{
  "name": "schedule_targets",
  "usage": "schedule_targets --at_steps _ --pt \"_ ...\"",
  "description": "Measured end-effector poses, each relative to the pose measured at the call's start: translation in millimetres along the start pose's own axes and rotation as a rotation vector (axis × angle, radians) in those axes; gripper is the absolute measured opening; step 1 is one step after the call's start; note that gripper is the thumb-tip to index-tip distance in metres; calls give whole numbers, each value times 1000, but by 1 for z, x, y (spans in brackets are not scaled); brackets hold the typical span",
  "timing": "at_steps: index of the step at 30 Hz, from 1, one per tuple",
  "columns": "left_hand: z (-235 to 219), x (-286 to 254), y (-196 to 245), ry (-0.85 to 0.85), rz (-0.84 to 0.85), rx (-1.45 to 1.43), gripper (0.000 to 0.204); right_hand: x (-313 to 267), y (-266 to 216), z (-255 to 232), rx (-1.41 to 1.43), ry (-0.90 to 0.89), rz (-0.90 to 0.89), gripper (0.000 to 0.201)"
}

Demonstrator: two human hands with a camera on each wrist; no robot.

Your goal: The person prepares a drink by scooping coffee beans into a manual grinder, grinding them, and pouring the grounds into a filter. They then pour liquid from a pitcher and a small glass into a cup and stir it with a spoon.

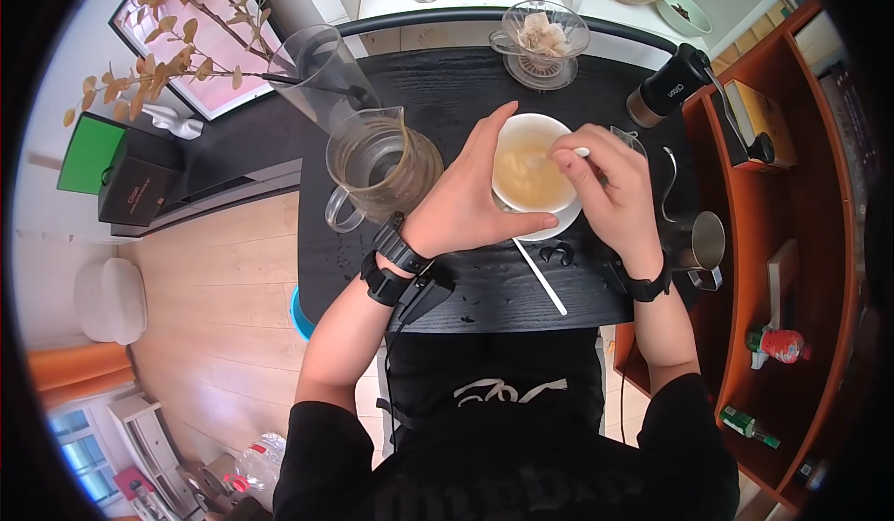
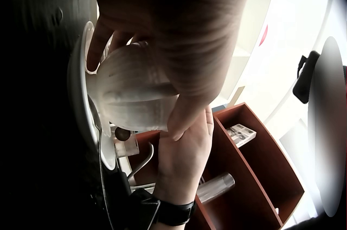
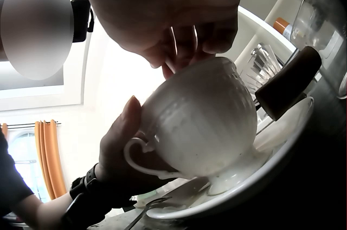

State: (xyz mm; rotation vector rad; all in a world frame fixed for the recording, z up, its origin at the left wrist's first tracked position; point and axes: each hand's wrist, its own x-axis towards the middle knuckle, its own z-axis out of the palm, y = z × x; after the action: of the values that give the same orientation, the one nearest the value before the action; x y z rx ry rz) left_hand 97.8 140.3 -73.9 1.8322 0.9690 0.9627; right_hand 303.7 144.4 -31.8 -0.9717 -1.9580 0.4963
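A white teacup (image 1: 523, 124) of pale yellow liquid stands on a white saucer (image 1: 556, 230). My left hand (image 1: 466, 195) holds the cup from the left, thumb along the near side and fingers along the far side. In the right wrist view the fluted cup (image 3: 200, 116) has its handle beside the left hand (image 3: 122, 148). Over the cup's right rim, my right hand (image 1: 615, 190) pinches a white-handled spoon (image 1: 582, 152), its lower end hidden in the liquid. Another white-handled spoon (image 1: 540, 277) rests on the saucer and reaches onto the table.
Left of the cup are a glass pitcher (image 1: 391, 172) and a tall glass vase (image 1: 307, 65) with a leafy branch. A glass dripper (image 1: 540, 41) stands behind, a black grinder (image 1: 666, 88) at back right, and a metal jug (image 1: 705, 242) at right. Water drops dot the black table (image 1: 447, 288).
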Motion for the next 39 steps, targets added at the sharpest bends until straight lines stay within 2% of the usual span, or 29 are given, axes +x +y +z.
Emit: schedule_targets --at_steps 1,4,5,9,13,16,17,20,21,24,28,31,37,39 --pt "0 0 -1 9 10 15 120 1 0 1 -30 18 -31 13" --pt "-1 0 0 -4 -8 11 119 -2 -1 -3 26 65 157 12" --pt "-1 0 1 -3 -9 -2 119 -2 3 0 48 66 59 12" --pt "0 0 0 -2 -1 -11 119 0 -3 2 -26 19 -39 13" --pt "0 0 0 -1 -3 5 119 -3 1 0 40 73 119 13" --pt "-1 0 1 0 -1 0 119 -3 -1 3 14 -3 6 13" --pt "0 0 0 0 0 -3 119 0 -2 3 -32 21 -46 13" --pt "0 -1 -1 3 -3 -7 119 0 2 1 -67 123 55 14" --pt "-1 0 0 0 -8 -4 119 -1 1 -1 -41 92 99 16" --pt "0 0 2 -1 -6 -2 119 -2 0 -1 -41 3 -7 18" --pt "0 0 -2 3 4 -4 119 2 4 0 -142 115 -38 18" --pt "0 0 1 -3 -10 -16 118 -1 4 -3 -90 21 -43 18" --pt "-1 0 1 2 1 3 119 1 3 -3 -230 111 -19 17" --pt "-1 0 2 -2 -14 -15 119 -1 3 -4 -179 64 -51 17"
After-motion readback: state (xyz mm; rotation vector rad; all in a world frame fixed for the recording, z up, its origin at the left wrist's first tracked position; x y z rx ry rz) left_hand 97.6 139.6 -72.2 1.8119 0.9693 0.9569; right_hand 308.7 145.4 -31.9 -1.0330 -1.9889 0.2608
